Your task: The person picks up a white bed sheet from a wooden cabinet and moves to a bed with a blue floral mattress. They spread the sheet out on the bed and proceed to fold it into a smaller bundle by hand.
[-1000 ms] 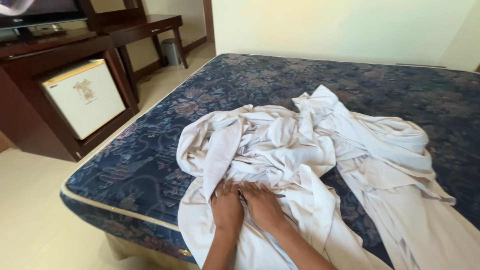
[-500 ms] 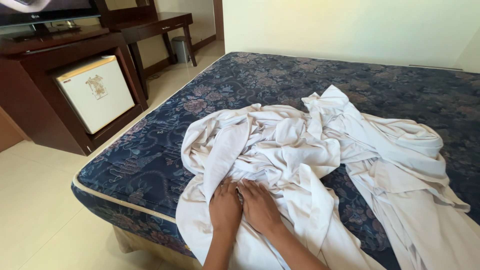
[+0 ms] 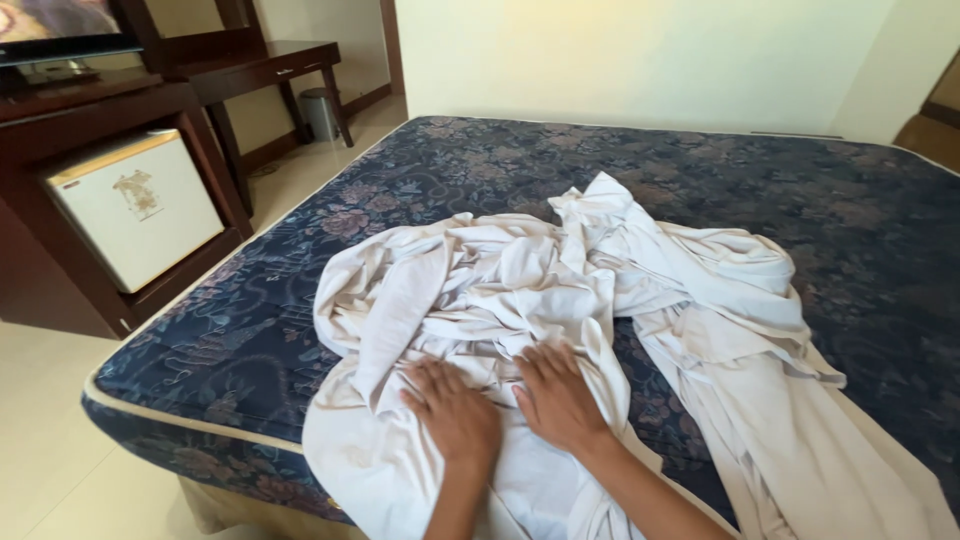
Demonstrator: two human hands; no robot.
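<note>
White cotton sheet (image 3: 520,290), one, crumpled, lying on the near corner of a bare mattress (image 3: 760,170) with a dark blue floral cover.

Position: the bunched bulk of the sheet sits directly ahead of the person, just beyond the fingertips. A flatter near portion drapes over the mattress edge towards the person. A second run of the fabric trails off to the person's right and down over the near edge. The long axis of the heap runs roughly from the person's left to the far right, slightly diagonal.

Left hand (image 3: 455,410): flat, palm down, fingers spread narrowly, pressed on the sheet; gripping nothing.

Right hand (image 3: 560,395): likewise flat and palm down on the sheet, just beside the left, not quite touching it; gripping nothing. It lies a little further forward, nearer the thick folds and the trailing right-hand length.

Surroundings: small white refrigerator (image 3: 135,215) set in a dark wooden cabinet (image 3: 30,270), well apart to the left; dark wooden desk (image 3: 260,65) beyond it; small waste bin (image 3: 320,112) under the desk; pale tiled floor (image 3: 50,440); plain cream wall (image 3: 640,60) behind the bed.
</note>
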